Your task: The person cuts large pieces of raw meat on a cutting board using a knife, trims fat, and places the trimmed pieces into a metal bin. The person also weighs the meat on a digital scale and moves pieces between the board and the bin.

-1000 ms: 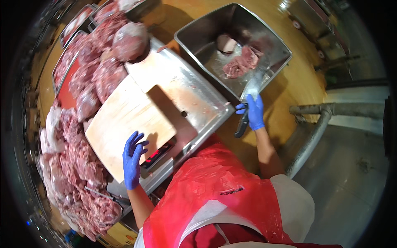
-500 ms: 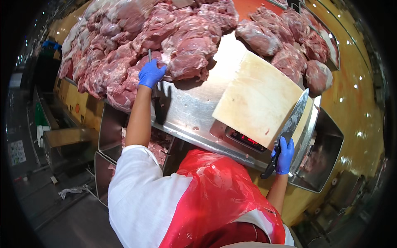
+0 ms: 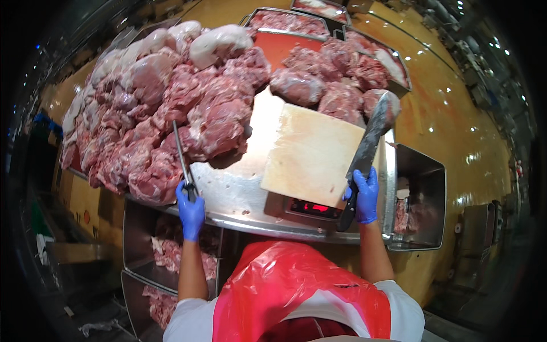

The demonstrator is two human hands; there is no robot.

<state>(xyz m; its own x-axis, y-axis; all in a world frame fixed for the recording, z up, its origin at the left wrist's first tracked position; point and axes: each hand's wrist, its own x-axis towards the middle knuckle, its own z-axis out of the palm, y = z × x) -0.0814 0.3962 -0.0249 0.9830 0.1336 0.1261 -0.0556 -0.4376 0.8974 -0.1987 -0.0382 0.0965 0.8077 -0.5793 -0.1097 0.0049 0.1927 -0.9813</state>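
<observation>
My left hand, in a blue glove, is closed around the black handle of a sharpening steel. The rod points away from me, its far end against the big pile of raw meat. On the right, my gloved right hand grips a large wide-bladed knife by its dark handle. Its blade slants up and right, past the edge of a cream cutting board, and its tip lies in front of a round piece of meat. Under the board's near edge, a scale's red display glows.
Metal bins with meat scraps stand below the table at the left and right. More meat pieces lie beyond the board. Trays of meat stand at the far side. The metal table has a raised near rim.
My left hand has drawn back from the meat pile and now holds the steel by its handle, not its rod. The right hand keeps the knife. The view has shifted.
</observation>
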